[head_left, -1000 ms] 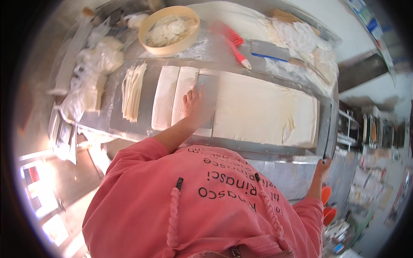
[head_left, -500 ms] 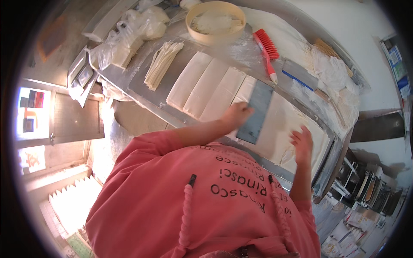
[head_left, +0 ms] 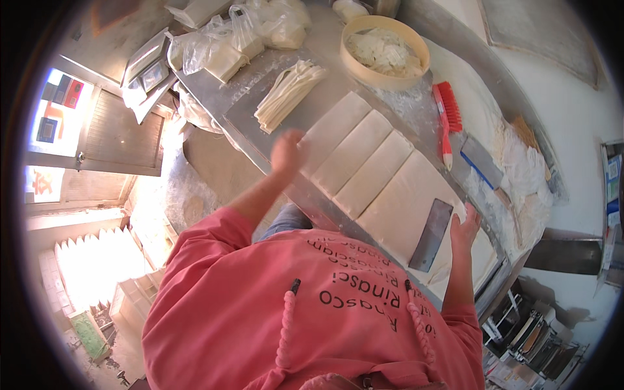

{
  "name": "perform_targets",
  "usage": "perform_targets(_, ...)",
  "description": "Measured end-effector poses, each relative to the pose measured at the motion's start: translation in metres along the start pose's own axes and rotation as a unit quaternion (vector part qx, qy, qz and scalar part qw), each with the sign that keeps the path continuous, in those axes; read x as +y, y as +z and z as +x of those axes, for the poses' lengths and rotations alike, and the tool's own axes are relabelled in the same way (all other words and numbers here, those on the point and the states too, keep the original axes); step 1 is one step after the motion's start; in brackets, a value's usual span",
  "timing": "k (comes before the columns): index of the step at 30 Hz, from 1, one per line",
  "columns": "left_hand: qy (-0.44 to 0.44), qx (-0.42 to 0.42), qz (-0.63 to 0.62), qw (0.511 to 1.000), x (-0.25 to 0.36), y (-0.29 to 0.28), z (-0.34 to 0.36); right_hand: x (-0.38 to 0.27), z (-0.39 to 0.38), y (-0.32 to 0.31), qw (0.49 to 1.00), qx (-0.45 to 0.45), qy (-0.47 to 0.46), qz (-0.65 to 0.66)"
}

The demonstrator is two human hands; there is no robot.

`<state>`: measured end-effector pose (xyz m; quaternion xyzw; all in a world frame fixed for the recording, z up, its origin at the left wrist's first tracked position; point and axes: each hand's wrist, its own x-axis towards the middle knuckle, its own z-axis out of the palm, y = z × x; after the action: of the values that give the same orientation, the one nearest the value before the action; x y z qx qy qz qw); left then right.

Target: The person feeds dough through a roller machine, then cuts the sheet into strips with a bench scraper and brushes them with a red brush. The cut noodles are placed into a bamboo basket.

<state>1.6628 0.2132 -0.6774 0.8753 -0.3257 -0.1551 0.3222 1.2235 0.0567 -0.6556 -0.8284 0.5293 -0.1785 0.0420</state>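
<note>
A long folded sheet of pale, floury dough (head_left: 403,195) lies along the worktop, its left part divided by straight cuts into several wide strips. My left hand (head_left: 286,151) is at the left end, beside the outermost dough strip (head_left: 335,133); motion smears its fingers, and a hold on the dough cannot be made out. A flat grey metal blade (head_left: 431,235) rests on the uncut dough at the right. Just right of it, my right hand (head_left: 465,224) is open over the dough, thumb and fingers apart.
Cut noodles (head_left: 289,96) lie in a bundle behind my left hand. Farther back stand a round tub (head_left: 348,62) of pale scraps and plastic bags (head_left: 227,49). A red brush (head_left: 446,120) and a blue-edged scraper (head_left: 480,161) lie along the far side.
My left hand has left the metal blade and moved to the dough's left end. The blade now lies farther right, near my right hand. The whole view has shifted.
</note>
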Motion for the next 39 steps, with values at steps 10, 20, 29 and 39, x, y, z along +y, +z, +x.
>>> perform_targets(10,-0.024,-0.11,0.269,0.956,-0.009,-0.019,0.169,-0.137,0.153,0.077,0.97,-0.14,0.041,0.193)
perform_targets(20,0.155,-0.163,0.155,0.962,-0.039,0.002,0.189,-0.212,0.296,0.168,0.727,-0.141,0.508,0.439)
perform_targets(29,0.023,-0.265,-0.321,0.909,0.039,-0.047,0.253,-0.178,0.325,0.204,0.725,-0.204,0.531,0.39)
perform_targets(39,0.267,-0.158,-0.292,0.905,0.129,0.004,0.315,-0.149,0.282,0.119,0.64,-0.05,0.39,0.66)
